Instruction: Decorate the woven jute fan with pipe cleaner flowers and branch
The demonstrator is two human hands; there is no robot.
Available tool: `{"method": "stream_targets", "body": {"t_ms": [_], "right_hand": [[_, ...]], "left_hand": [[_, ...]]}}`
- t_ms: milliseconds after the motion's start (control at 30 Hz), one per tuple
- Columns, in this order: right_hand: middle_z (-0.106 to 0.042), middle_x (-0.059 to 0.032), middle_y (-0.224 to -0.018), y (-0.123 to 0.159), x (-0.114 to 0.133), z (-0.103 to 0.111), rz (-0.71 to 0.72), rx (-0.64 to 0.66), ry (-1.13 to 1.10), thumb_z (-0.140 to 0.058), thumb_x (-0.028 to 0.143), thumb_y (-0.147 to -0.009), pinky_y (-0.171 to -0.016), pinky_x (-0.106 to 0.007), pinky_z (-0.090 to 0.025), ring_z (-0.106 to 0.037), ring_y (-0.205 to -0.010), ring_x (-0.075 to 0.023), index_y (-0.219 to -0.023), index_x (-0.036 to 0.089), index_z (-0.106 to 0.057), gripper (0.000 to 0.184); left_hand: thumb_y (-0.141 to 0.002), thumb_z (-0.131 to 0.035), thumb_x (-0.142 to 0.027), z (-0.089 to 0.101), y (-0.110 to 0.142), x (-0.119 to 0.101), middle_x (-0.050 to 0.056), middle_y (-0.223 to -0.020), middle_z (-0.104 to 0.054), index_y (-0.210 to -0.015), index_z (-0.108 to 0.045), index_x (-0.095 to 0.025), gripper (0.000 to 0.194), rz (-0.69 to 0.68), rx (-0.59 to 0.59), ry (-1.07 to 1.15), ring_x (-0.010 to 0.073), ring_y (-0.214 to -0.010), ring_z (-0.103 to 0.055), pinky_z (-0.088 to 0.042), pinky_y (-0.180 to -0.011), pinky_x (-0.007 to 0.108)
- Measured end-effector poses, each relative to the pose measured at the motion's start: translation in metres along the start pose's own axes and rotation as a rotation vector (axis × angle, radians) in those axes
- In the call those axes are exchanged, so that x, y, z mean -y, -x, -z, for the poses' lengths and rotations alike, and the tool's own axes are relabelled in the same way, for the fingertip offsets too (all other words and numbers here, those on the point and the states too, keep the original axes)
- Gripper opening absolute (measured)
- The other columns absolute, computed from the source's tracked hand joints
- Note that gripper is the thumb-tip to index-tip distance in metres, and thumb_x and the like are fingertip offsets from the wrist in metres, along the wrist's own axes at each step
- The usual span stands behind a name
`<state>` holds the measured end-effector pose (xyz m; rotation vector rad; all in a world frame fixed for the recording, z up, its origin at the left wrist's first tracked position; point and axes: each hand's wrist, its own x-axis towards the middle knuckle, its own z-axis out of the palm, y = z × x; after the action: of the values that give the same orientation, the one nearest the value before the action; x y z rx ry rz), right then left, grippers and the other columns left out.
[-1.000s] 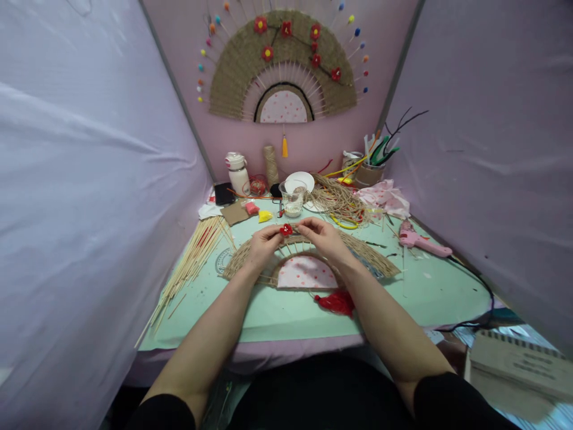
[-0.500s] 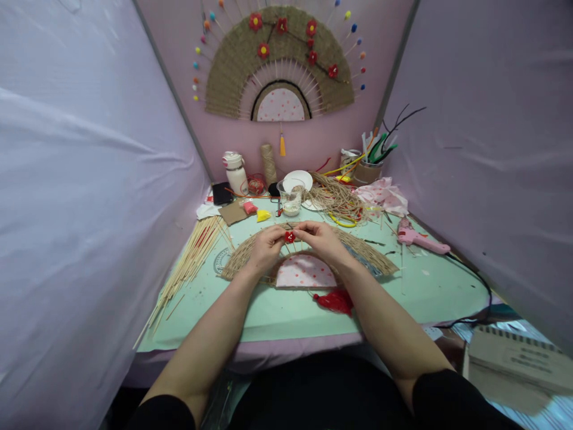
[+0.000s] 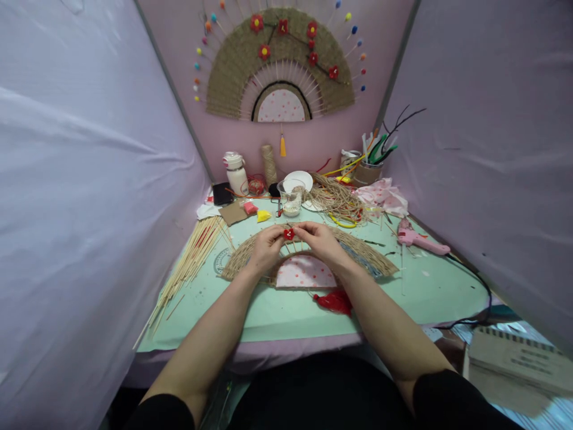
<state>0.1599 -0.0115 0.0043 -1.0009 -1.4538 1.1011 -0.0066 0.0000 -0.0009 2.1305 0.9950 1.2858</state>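
Between my fingertips is a small red flower (image 3: pixel 289 234) with a pale centre. My left hand (image 3: pixel 266 246) pinches its left side. My right hand (image 3: pixel 319 237) is closed at its right edge, thumb and forefinger together. Both hands are over a woven twine fan (image 3: pixel 242 254) lying on the table, and they hide its middle part. Whether the flower touches the fan I cannot tell. A pink half-round fabric piece with red dots (image 3: pixel 307 272) forms the fan's base. Close to my right forearm lies a red tassel (image 3: pixel 333 302).
Thin wooden sticks (image 3: pixel 190 266) lie at left, and a pink glue gun (image 3: pixel 423 241) with its cord at right. Behind the fan stand a clear plastic cup (image 3: pixel 291 200), a white bottle (image 3: pixel 236 174) and a twine heap (image 3: pixel 338 197). A finished-looking fan (image 3: pixel 228 77) hangs on the back wall.
The flower has come slightly nearer to me and now sits between both hands' fingertips. My right fingers have closed in on its edge. The view has shifted a little.
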Motion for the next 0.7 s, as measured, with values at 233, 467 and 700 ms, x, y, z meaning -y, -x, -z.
{"method": "stream_targets", "body": {"t_ms": [233,467,700], "right_hand": [[-0.064,-0.0013,-0.073,0.0007,0.0021,-0.0032,-0.04,-0.039,-0.039,-0.064,0.045,-0.072,-0.07,-0.027,-0.042,-0.055,-0.068,-0.0137,-0.08,0.015,-0.066,0.031],[-0.061,0.0004,-0.067,0.0032,0.0082,-0.0052,-0.036,-0.031,-0.029,-0.064,0.04,-0.071,-0.065,-0.025,-0.04,-0.051,-0.063,-0.012,-0.071,0.016,-0.064,0.025],[-0.059,0.0023,-0.065,0.0026,0.003,-0.0063,-0.075,-0.026,-0.074,-0.063,0.036,-0.071,-0.066,-0.025,-0.039,-0.051,-0.063,-0.0113,-0.068,0.016,-0.061,0.02]], "left_hand": [[-0.081,-0.052,-0.014,-0.0006,0.0004,0.004,0.005,-0.086,-0.067,-0.084,-0.069,-0.017,0.017,0.042,-0.104,0.062,0.0157,-0.083,-0.059,-0.046,-0.078,0.029],[-0.08,-0.052,-0.014,-0.0014,0.0005,0.001,0.005,-0.083,-0.065,-0.083,-0.069,-0.017,0.018,0.01,-0.047,0.028,0.0155,-0.08,-0.059,-0.047,-0.076,0.03],[-0.078,-0.05,-0.009,-0.0016,0.0001,0.0003,0.003,-0.077,-0.063,-0.076,-0.066,-0.017,0.018,-0.02,-0.029,0.034,0.0138,-0.076,-0.056,-0.046,-0.073,0.027]]}}
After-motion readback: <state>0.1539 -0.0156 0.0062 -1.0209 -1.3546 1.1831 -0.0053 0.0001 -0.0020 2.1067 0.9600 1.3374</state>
